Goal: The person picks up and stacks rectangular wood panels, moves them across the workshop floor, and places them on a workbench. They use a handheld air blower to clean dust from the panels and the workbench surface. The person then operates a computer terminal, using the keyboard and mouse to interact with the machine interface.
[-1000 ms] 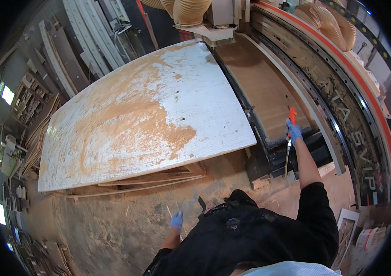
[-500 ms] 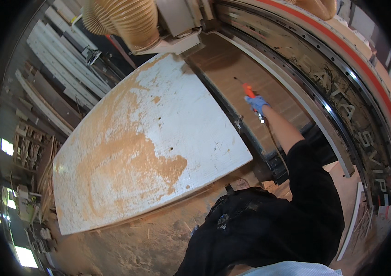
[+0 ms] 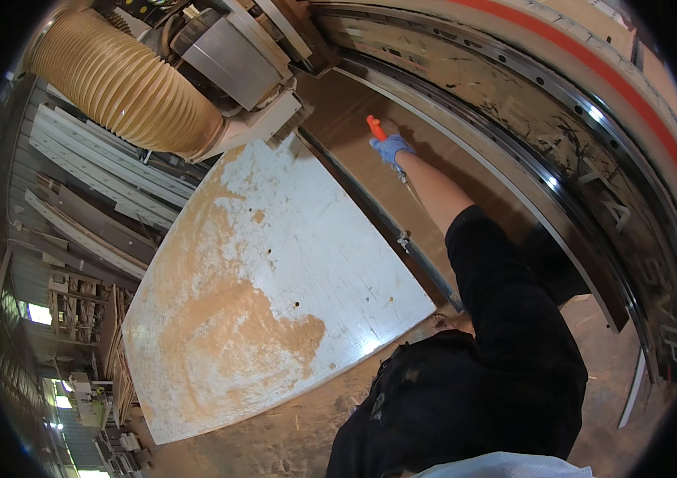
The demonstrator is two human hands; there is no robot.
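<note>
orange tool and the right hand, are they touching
Touching: the head view shows the blue-gloved right hand closed around the orange tool, whose bright end sticks out beyond the grip

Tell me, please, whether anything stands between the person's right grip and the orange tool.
Nothing visible but its blue glove: the right grip holds the orange tool, whose far end sticks out uncovered.

Dusty brown floor [image 3: 274, 430]; bright windows [image 3: 39, 313] at far left, wooden shelving [image 3: 75, 298] nearby; grey ribbed wall [image 3: 21, 195].
</note>
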